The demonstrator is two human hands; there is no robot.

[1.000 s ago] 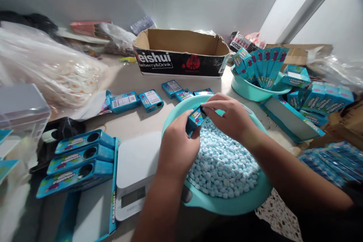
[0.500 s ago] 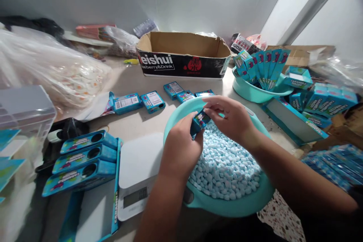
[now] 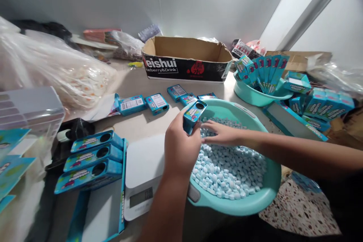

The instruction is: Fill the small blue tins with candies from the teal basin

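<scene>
My left hand (image 3: 183, 145) is wrapped round a small blue candy box (image 3: 194, 114), tilted with the round dark hole in its end facing up. Beneath and to the right sits a turquoise basin (image 3: 241, 208) heaped with small pale-blue candies (image 3: 224, 176). My right hand (image 3: 219, 133) reaches into the basin, its fingers stretched out to the left over the candies and touching them. Part of the fingertips is hidden close to the left hand. Left of the basin lies a white kitchen scale (image 3: 144, 162) with a grey display.
Three blue boxes with holes (image 3: 93, 170) stand in a display carton (image 3: 124, 193) at left. Several more boxes (image 3: 157, 103) lie behind the basin, before a black cardboard box (image 3: 187, 70). A smaller turquoise basin (image 3: 249, 94) holds flat cartons at right. Plastic bags (image 3: 62, 68) crowd the left.
My right hand has left the box and gone down into the candies. The box in my left hand has been raised and turned, so its hole now shows.
</scene>
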